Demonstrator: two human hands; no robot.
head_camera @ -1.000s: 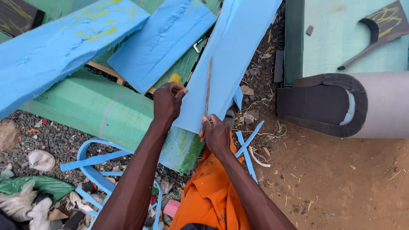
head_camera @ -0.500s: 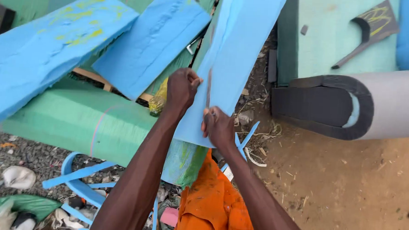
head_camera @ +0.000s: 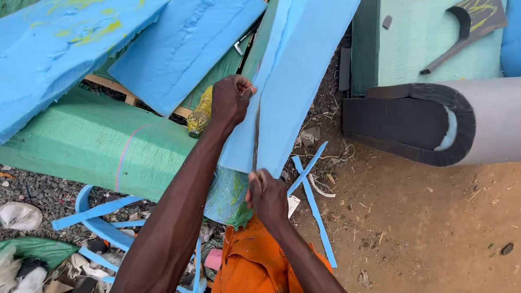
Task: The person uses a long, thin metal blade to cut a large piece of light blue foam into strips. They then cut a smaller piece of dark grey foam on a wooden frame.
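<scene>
**Foam slab cutting position: hand and blade status**

Blade (head_camera: 255, 137) runs lengthwise along the face of the blue foam slab (head_camera: 293, 72), its lower end in your right hand (head_camera: 267, 195). Your right hand is closed in a fist around the handle of the blade, just below the bottom edge of the slab. Your left hand (head_camera: 230, 100) is closed on the left edge of the same slab, level with the upper part of the blade. The two hands sit apart, one above the other, with the blade between them.

The slab leans steeply from the top of the view down to the green wrapped foam block (head_camera: 96, 142), and its lower end rests against that block.

Surrounding items:
- Two more blue foam slabs (head_camera: 183, 40) lie across the green block to your left.
- Thin blue foam strips (head_camera: 313, 204) lie on the dirt just right of your right hand; further strips curl on the gravel at lower left.
- A grey foam roll with a dark end face (head_camera: 425, 121) lies well to the right.
- A pale green foam block (head_camera: 417, 39) stands behind the roll, carrying a dark curved offcut (head_camera: 468, 24).
- Your orange garment (head_camera: 255, 263) shows beneath your right forearm.
</scene>
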